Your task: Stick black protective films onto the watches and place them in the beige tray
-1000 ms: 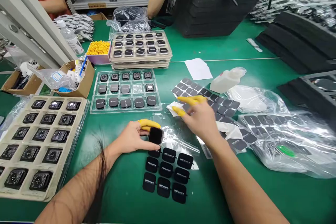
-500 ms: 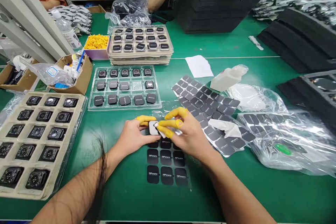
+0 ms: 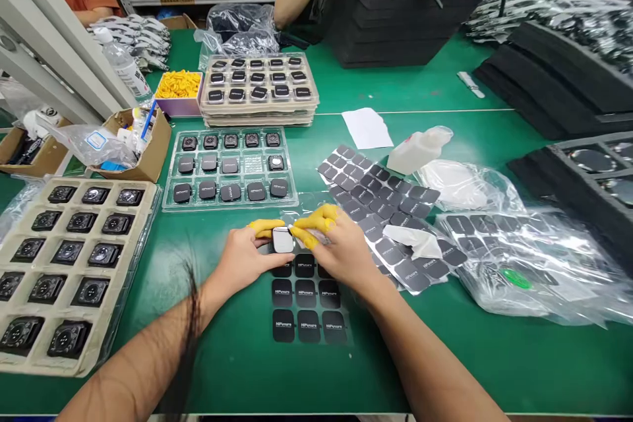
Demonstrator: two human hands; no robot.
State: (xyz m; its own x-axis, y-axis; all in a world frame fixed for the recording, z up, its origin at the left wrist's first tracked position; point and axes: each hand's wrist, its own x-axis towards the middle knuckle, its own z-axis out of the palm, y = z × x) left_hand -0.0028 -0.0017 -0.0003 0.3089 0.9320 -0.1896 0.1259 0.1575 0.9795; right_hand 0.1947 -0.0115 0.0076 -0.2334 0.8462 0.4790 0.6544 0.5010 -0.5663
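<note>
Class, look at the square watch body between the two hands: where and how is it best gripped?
Probably by its opposite edges, coming from the left: the watch body is squarish, with its flat, bright face toward the camera, so an edge grip leaves that face uncovered. The left hand holds it from that side; the right hand is at its upper-right corner.

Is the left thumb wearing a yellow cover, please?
No, the thumb of the left hand shows bare skin, while yellow covers sit on other fingers.

The green table (image 3: 232, 369) carries 1 clear tray (image 3: 253, 162), 1 stack of trays (image 3: 257, 117) behind it, 1 sheet of black labels (image 3: 305, 293) toward the front, white paper (image 3: 366, 129) and a cardboard box (image 3: 161, 150).
</note>
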